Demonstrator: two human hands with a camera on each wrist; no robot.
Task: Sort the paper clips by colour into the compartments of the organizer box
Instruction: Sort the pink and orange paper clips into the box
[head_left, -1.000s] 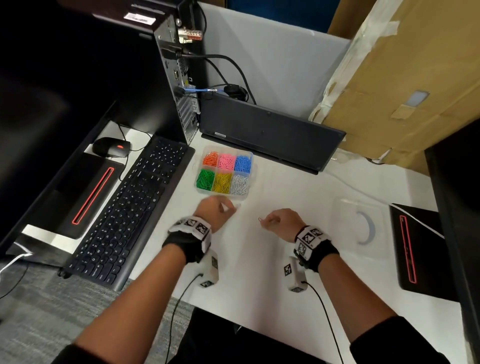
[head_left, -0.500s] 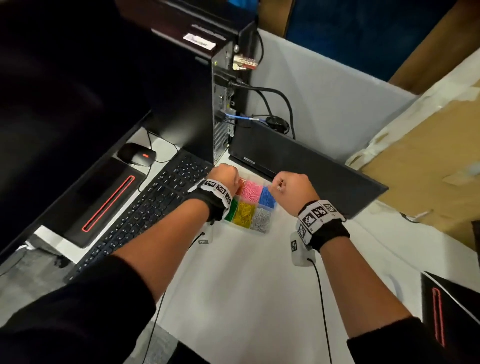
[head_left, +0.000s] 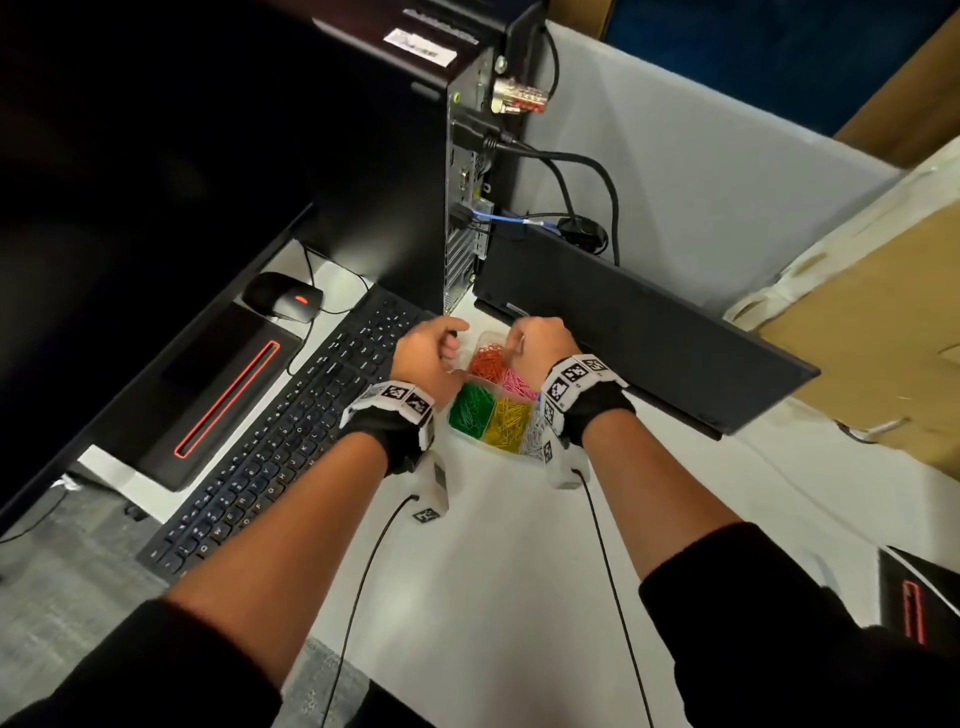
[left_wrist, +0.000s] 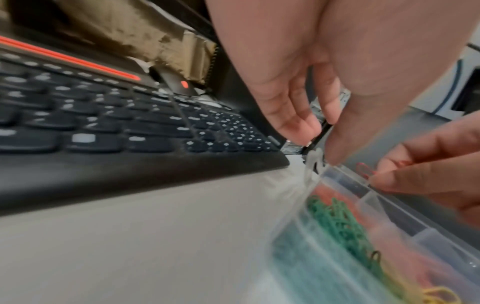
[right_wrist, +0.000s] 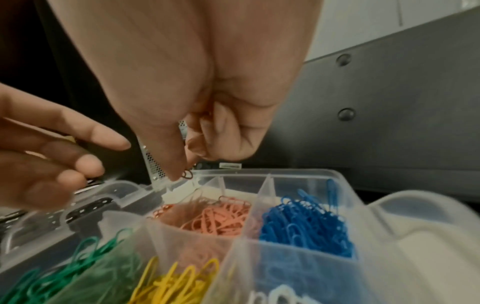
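Head view: organizer box is seen on desk beside keyboard, compartments filled by colour | right hand is curled, reddish paper clip pinched at fingertips above orange compartment | left hand hangs loosely curled, nothing held | clip is judged light, springy, slippery; best pinched across its flat loops.

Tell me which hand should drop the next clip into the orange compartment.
Right. The right hand already pinches a reddish clip just above the organizer box's far-left corner; the left hand looks empty.

Both forearms reach toward 12 o'clock; left hand loosely curled, holding nothing; right hand fingertips pinched together
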